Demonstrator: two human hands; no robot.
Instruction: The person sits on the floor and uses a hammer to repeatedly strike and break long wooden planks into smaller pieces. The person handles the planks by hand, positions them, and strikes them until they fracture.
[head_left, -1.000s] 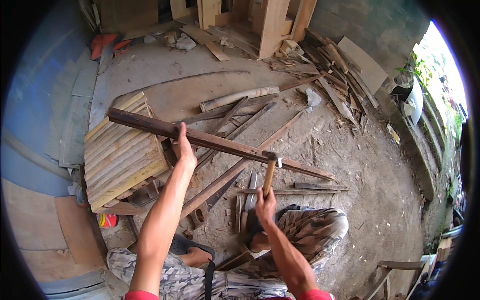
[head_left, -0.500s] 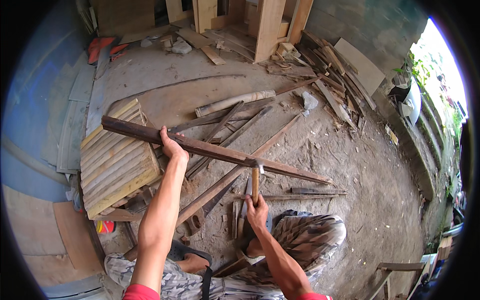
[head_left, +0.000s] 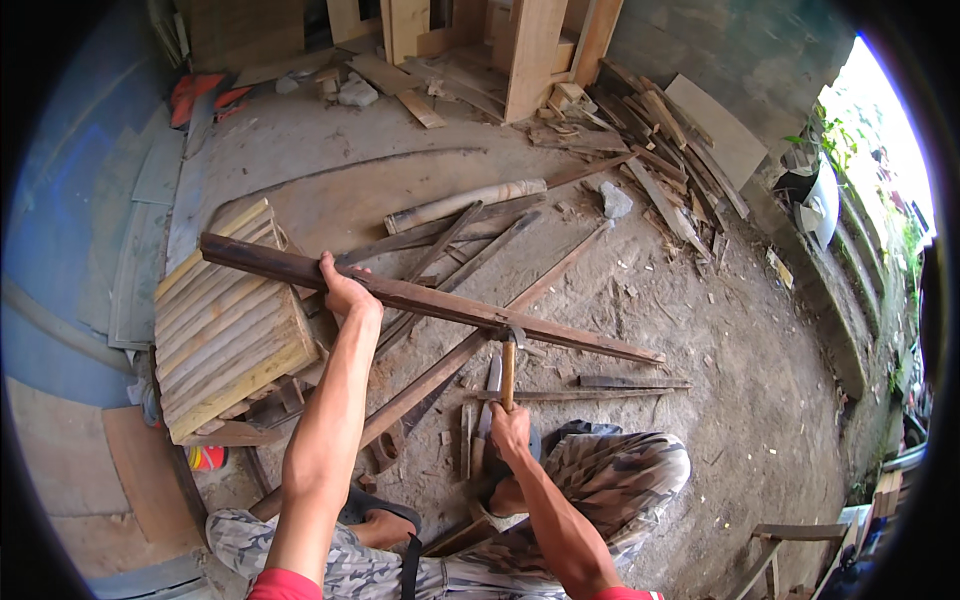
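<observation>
Nearest you, your camouflage-trousered legs are bending below the work and your bare-skinned foot is showing in its sandal, so a slipping tool or timber could be striking either. Your right hand is closing its fingers around the handle of a hammer, whose head is meeting the near edge of the dark beam in view; you cannot tell contact from here. A glancing blow could be twisting that head off the edge. Just left of the handle, a metal blade is lying loose, risking a cut if your knuckles are dropping. Farther out, your left hand is gripping the beam, which is slanting from above the slatted wood stack at left toward the right. With one hand steadying it, the beam could be rolling or pinching your fingers. Beyond, loose boards are lying crossed, offering uneven footing if you are stepping forward.
</observation>
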